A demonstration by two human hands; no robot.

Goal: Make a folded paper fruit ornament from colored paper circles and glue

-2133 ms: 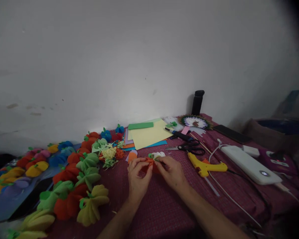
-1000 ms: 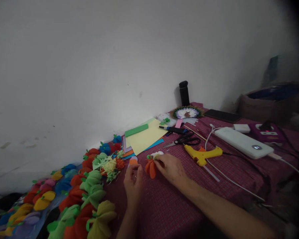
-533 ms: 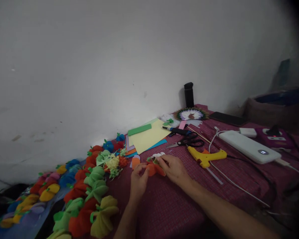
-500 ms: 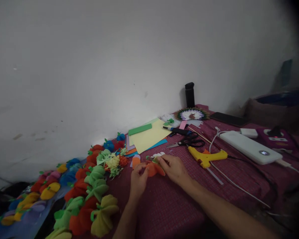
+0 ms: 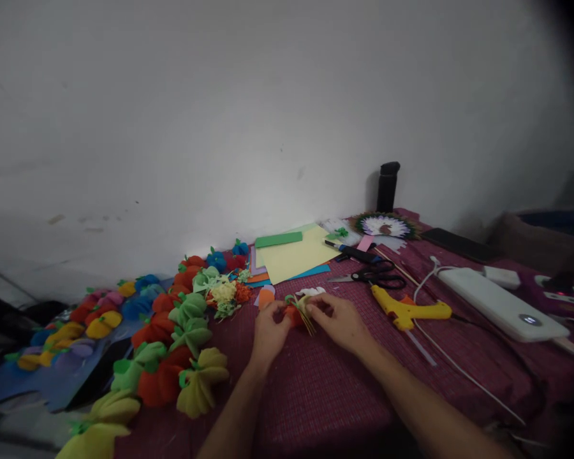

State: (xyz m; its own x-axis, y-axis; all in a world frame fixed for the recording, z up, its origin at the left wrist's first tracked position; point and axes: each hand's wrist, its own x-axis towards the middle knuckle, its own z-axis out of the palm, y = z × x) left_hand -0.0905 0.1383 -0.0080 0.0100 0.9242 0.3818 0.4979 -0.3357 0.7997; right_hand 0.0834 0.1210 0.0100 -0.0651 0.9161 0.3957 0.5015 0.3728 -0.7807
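Between my two hands is a small felt pumpkin (image 5: 294, 315), orange on the left with a green curled stem and a fan of thin yellowish layers on its right. My left hand (image 5: 270, 333) is closed on the orange side, thumb and fingers pinching it. With thumb and fingertips together, my right hand (image 5: 340, 322) grips the yellowish layers, whose edges point down toward the table. Part of the pumpkin is hidden by the fingers. Just behind lie white cut pieces (image 5: 310, 291), and an orange rounded piece (image 5: 266, 298) lies beyond my left hand.
Rows of finished felt pumpkins (image 5: 160, 382) and shredded scraps (image 5: 224, 294) cover the left. Coloured sheets (image 5: 296, 258) lie behind. To the right are scissors (image 5: 380, 277), a cutter (image 5: 356, 253), a yellow glue gun (image 5: 409, 310), a white power bank (image 5: 502, 305) with cables, and a black bottle (image 5: 387, 187).
About a second ago my left hand was off the pumpkin; now it pinches the orange side. The pumpkin has turned, so its yellowish layer edges show. The view has shifted slightly.
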